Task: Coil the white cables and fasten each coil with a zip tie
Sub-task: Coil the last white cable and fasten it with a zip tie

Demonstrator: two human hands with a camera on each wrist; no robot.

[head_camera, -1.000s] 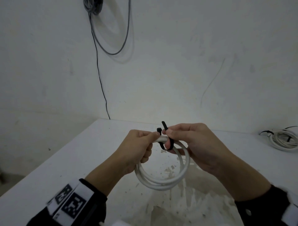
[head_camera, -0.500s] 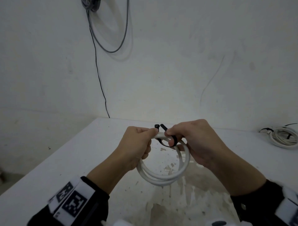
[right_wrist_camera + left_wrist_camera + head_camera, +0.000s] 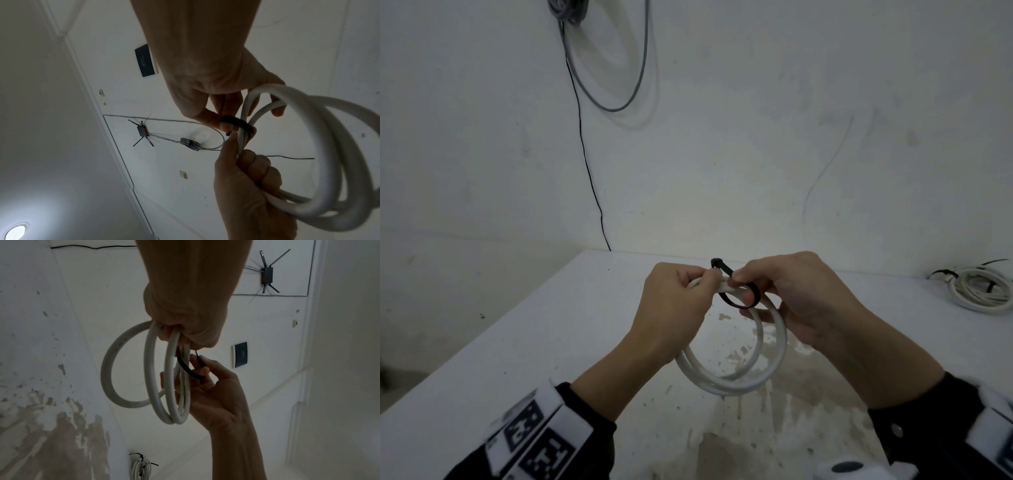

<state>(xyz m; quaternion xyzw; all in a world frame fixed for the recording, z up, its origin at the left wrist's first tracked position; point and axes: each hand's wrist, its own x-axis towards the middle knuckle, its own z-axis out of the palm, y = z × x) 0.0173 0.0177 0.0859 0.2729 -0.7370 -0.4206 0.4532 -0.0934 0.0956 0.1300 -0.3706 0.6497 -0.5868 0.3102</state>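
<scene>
Cable coil [image 3: 736,373] hangs above the table [image 3: 544,342], gripped at its top by the left hand [image 3: 674,308]. The right hand [image 3: 798,294] pinches the zip tie [image 3: 739,294] looped loosely round it; thread the tail through the head squarely, then pull snug.

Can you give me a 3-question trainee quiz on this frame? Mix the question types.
1. True or false: the black zip tie is already pulled tight against the white cable coil.
2. Multiple choice: which hand pinches the zip tie's strap? A) left hand B) right hand C) neither
3. Short answer: where is the other coil, and is it already tied?

Key
1. False: the tie forms a loose loop around the bundled strands, with a gap showing.
2. B. The left hand has its grip on the coil's strands near the tie's head.
3. On the white table, far right near the wall; a black tie appears to be fastened on it.
</scene>
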